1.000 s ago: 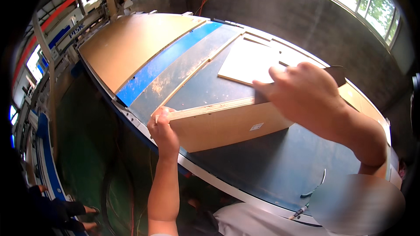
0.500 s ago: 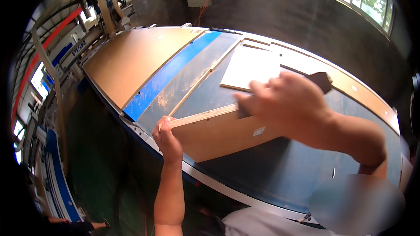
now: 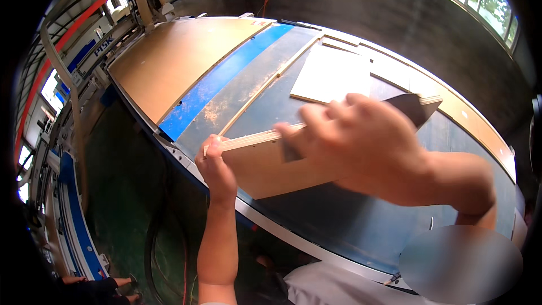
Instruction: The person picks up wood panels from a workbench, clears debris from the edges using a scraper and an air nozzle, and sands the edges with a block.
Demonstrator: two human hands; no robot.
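Note:
A plywood board (image 3: 265, 172) stands tilted on its edge over the dark table, its pale layered upper edge running from lower left to upper right. My left hand (image 3: 217, 164) is closed round the board's left end, thumb over the top corner. My right hand (image 3: 367, 147), smeared by motion, is closed over the upper edge, pressing a dark grey sheet of sandpaper (image 3: 413, 107) against it. One part of the sheet shows past the knuckles, another below the fingertips; the rest is hidden under the palm.
On the dark worktable (image 3: 339, 231) lie a white panel (image 3: 327, 73), narrow wooden strips (image 3: 468, 110) along the far edge and a large brown sheet (image 3: 186, 62) at the left. A blue band (image 3: 231, 79) crosses the table. Machine frames (image 3: 70, 85) stand on the left.
My right hand has slid left along the board's upper edge with the sandpaper, baring more of the far end. My left hand keeps its grip. The view has shifted slightly.

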